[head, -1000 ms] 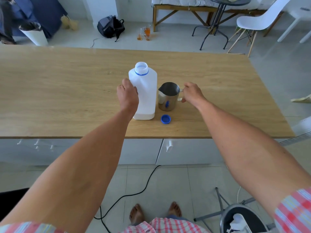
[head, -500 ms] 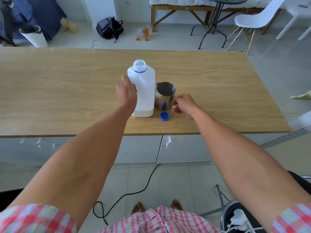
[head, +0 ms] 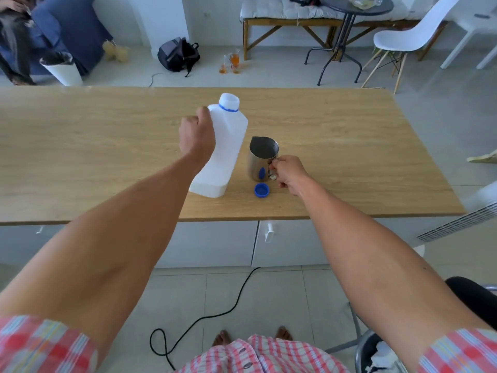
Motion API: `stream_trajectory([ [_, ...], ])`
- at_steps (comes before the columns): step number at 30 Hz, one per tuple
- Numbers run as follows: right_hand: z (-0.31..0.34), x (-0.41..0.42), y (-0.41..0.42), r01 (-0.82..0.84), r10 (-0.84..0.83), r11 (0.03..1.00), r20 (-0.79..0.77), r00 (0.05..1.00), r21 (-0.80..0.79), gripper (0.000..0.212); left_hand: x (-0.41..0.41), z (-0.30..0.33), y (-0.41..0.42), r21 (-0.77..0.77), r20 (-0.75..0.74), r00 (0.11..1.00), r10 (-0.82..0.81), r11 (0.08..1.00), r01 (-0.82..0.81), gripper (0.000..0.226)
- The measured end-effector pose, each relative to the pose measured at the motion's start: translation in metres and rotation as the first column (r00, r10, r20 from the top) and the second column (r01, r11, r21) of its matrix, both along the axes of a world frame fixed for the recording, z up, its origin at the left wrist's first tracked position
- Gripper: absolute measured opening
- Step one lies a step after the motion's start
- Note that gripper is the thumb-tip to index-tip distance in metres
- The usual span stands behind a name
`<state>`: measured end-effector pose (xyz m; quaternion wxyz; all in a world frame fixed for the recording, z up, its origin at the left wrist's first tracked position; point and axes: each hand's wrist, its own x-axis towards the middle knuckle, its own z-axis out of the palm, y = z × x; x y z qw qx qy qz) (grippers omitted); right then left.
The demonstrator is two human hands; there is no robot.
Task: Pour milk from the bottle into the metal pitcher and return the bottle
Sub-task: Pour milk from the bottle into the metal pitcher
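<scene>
Left hand [head: 197, 135] wrapped around the white bottle [head: 224, 146], tilted with its open neck toward the right, right hand [head: 289, 175] pinching the pitcher [head: 262, 158] handle, blue cap [head: 261, 190] on the table [head: 80, 157] just below those fingers

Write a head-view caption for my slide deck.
Left hand tilts the open milk bottle toward the pitcher held by the right hand.

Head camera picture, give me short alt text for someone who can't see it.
A person's left hand grips an uncapped white plastic milk bottle, tilted toward a shiny metal pitcher whose handle the right hand holds. Both are at a long wooden table, with a round blue bottle cap lying just in front of the pitcher. No milk is pouring yet.
</scene>
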<state>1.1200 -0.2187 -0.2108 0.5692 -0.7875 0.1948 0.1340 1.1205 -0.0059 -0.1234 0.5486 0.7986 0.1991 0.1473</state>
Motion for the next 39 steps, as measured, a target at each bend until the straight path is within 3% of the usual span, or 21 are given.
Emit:
stream_trajectory([
  [5, 0.004, 0.002, -0.002, 0.031, -0.031, 1.0, -0.021, 0.999, -0.001, 0.031, 0.014, 0.008, -0.001, 0.359, -0.104, 0.993, -0.056, 0.929, 0.09, 0.043],
  [12, 0.01, 0.001, -0.003, 0.032, -0.033, 0.999, -0.035, 0.999, -0.019, 0.03, 0.022, 0.003, -0.01, 0.552, -0.259, 0.953, -0.159, 0.785, 0.281, 0.041],
  [39, 0.019, -0.005, -0.009, 0.014, -0.014, 1.0, -0.008, 1.0, -0.003, 0.029, 0.028, -0.009, -0.046, 0.751, -0.438, 0.889, -0.135, 0.489, 0.444, 0.037],
])
